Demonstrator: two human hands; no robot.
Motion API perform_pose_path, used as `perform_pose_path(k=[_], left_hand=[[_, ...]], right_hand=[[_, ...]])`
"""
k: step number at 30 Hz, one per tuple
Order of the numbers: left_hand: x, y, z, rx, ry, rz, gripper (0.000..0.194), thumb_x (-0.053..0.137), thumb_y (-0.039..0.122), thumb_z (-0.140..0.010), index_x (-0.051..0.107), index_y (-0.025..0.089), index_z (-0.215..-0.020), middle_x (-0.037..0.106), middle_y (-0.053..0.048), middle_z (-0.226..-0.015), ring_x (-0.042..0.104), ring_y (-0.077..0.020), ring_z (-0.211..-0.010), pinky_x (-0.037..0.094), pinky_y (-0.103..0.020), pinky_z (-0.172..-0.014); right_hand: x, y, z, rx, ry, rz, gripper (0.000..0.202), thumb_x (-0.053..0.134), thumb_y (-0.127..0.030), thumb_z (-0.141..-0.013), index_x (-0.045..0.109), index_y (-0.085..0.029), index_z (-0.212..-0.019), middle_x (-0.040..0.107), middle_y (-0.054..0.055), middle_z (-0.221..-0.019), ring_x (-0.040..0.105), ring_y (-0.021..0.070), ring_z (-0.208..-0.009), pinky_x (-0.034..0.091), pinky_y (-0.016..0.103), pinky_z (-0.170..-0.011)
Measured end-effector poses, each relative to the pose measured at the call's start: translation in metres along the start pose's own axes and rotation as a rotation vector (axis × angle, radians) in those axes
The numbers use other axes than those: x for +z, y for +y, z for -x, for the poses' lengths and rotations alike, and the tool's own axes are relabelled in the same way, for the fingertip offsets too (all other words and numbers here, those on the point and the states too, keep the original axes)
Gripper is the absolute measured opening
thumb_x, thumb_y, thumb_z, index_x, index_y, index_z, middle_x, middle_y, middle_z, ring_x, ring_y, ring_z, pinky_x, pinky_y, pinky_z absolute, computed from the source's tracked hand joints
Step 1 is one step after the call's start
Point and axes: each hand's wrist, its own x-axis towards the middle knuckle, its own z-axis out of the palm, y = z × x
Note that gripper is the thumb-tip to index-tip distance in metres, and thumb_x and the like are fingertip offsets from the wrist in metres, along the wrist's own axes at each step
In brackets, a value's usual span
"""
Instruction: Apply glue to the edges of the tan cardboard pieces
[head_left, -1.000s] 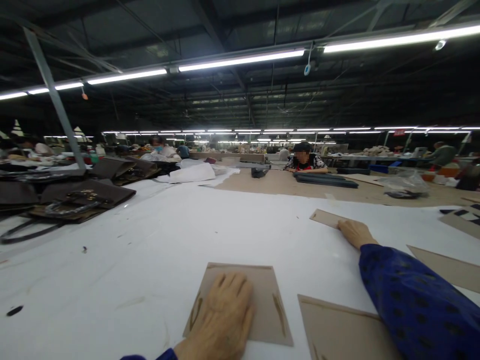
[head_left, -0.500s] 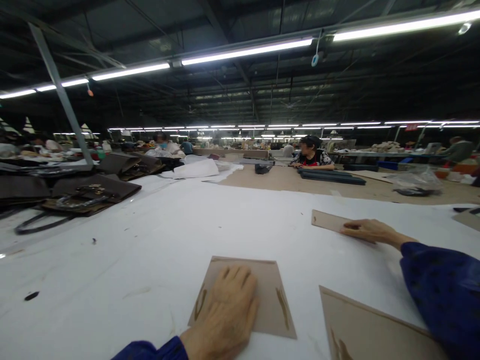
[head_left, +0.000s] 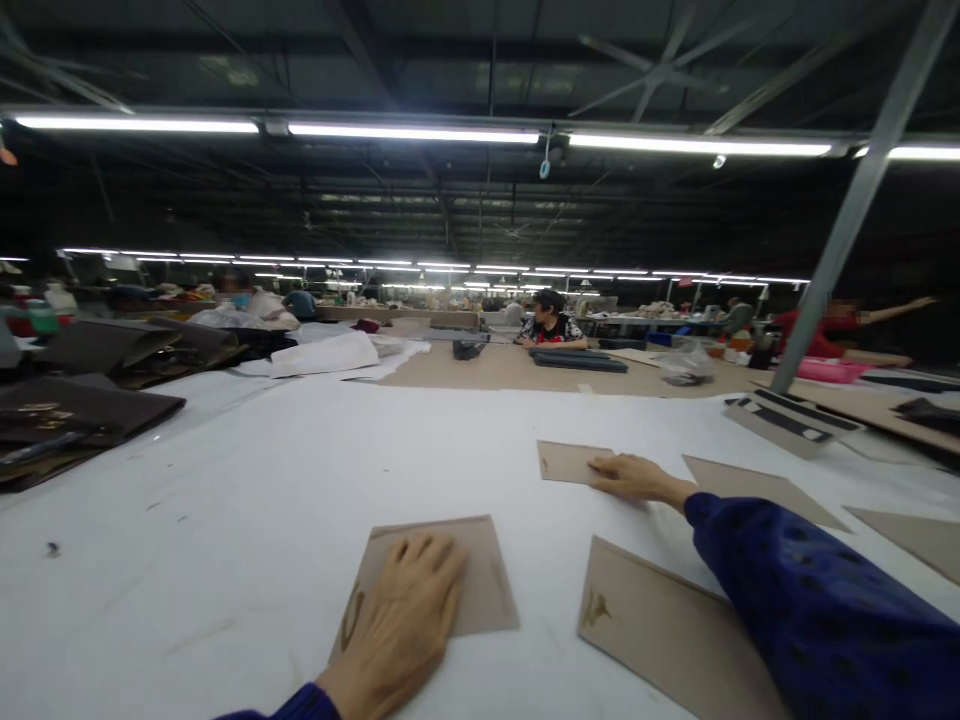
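My left hand (head_left: 411,612) lies flat, fingers stretched out, on a beige panel (head_left: 486,590) in the lower middle of the white-covered table. Brown glue-like streaks show near that panel's left edge. Farther off, to the right, my right hand (head_left: 636,478) has its fingers together on the right end of a smaller beige panel (head_left: 562,462). The thumb side and whatever lies under these fingers are hidden. Below my right forearm lies a larger beige panel (head_left: 667,630), with a brown smear near its left corner and its right part behind the blue sleeve.
More beige panels (head_left: 765,488) lie at the right, near a board with black strips (head_left: 787,420) and a metal post (head_left: 862,200). Dark brown bags (head_left: 90,415) are heaped at the left. Across the table sits a person (head_left: 551,322) behind dark stacked pieces (head_left: 577,360).
The view has turned to the right, bringing the post and more panels into sight. My left hand stays flat on its panel; my right hand is still at the smaller panel, now nearer its right end.
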Motion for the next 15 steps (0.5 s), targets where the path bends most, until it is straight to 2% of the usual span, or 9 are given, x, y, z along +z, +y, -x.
perform_pose_path(k=[4,8,10,15], left_hand=[[-0.003,0.001,0.003,0.072,0.018,-0.028,0.038,0.032,0.02,-0.095,0.061,0.02,-0.12,0.061,-0.009,-0.123,0.051,-0.0281,-0.112,0.039,-0.05,-0.098],[-0.003,-0.001,0.007,0.175,-0.002,0.024,0.034,0.031,0.022,-0.095,0.064,0.019,-0.104,0.062,-0.008,-0.12,0.049,-0.0272,-0.109,0.041,-0.048,-0.096],[-0.004,-0.002,0.009,0.229,-0.027,0.057,0.032,0.032,0.025,-0.095,0.063,0.02,-0.099,0.061,-0.009,-0.117,0.049,-0.0268,-0.107,0.042,-0.047,-0.094],[-0.011,0.004,0.015,0.289,-0.081,0.086,0.031,0.033,0.027,-0.095,0.061,0.021,-0.105,0.06,-0.008,-0.114,0.05,-0.0257,-0.106,0.042,-0.047,-0.095]], right_hand=[[-0.004,-0.029,0.034,-0.033,0.001,0.005,0.046,0.048,-0.053,-0.093,0.061,-0.02,-0.122,0.065,0.01,-0.123,0.062,0.0233,-0.108,0.044,0.047,-0.096],[-0.009,-0.062,0.082,-0.05,0.007,0.019,0.042,0.051,-0.054,-0.089,0.065,-0.023,-0.114,0.068,0.01,-0.117,0.063,0.0264,-0.104,0.046,0.042,-0.09],[-0.01,-0.077,0.106,-0.042,0.017,0.025,0.046,0.052,-0.057,-0.087,0.065,-0.023,-0.114,0.068,0.012,-0.117,0.063,0.0289,-0.104,0.046,0.041,-0.089],[-0.006,-0.11,0.159,0.02,0.058,0.012,0.053,0.047,-0.06,-0.087,0.061,-0.022,-0.121,0.064,0.014,-0.123,0.059,0.0317,-0.111,0.044,0.042,-0.091]])
